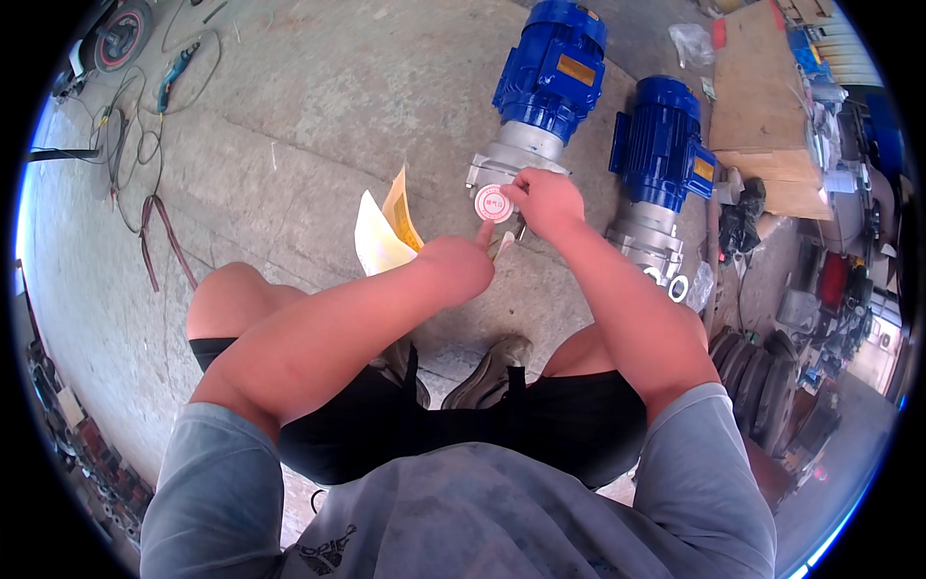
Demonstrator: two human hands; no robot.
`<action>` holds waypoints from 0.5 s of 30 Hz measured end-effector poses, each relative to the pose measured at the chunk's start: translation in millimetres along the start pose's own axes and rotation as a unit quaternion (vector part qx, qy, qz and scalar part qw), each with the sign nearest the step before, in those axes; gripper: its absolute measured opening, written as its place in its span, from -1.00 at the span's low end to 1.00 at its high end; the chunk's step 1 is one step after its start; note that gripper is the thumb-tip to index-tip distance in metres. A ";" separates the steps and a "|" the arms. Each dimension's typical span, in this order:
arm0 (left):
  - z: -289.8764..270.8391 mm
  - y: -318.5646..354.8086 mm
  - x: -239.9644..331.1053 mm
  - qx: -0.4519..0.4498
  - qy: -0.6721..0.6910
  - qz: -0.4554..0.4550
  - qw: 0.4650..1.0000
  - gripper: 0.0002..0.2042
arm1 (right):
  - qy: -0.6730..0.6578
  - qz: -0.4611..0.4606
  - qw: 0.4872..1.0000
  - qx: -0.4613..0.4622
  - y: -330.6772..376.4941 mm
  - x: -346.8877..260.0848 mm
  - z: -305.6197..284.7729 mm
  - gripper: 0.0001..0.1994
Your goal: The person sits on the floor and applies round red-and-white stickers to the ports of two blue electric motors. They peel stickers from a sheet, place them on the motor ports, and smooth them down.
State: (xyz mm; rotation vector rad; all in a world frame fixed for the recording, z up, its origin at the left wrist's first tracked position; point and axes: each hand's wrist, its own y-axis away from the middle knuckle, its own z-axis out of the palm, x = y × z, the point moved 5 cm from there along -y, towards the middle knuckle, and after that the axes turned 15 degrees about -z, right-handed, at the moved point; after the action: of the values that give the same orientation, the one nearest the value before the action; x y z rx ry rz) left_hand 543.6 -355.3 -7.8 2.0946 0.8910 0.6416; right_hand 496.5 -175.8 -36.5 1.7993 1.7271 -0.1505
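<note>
Concrete workshop floor [318, 116] lies under 2 blue motors, and at the nearer one [545, 82] the right hand [548, 201] pinches a round white-and-red label [494, 204] that the left hand's [463, 265] fingertip should press on flat.

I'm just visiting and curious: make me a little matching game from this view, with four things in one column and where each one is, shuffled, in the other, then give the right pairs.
Things:
1. round white and red sticker
2. yellow and white paper sheets
3. second blue motor
4. power tool with a cable

Places:
A. far off on the concrete floor, upper left
B. pinched in the right hand, with the left hand fingertip touching it
C. to the right of the near blue motor
D. on the floor just left of the hands

Pairs: 1-B, 2-D, 3-C, 4-A
</note>
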 end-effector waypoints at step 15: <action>-8.3 2.8 -7.9 0.019 0.128 -0.034 0.991 -0.26 | -0.032 -0.066 0.997 0.004 25.9 5.9 7.4 -0.67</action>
State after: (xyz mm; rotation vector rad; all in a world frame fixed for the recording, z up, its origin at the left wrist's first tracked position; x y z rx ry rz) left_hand 534.1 -359.0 -1.8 2.0342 1.1189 0.8772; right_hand 524.0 -172.8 -36.0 1.6671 1.8021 -0.2665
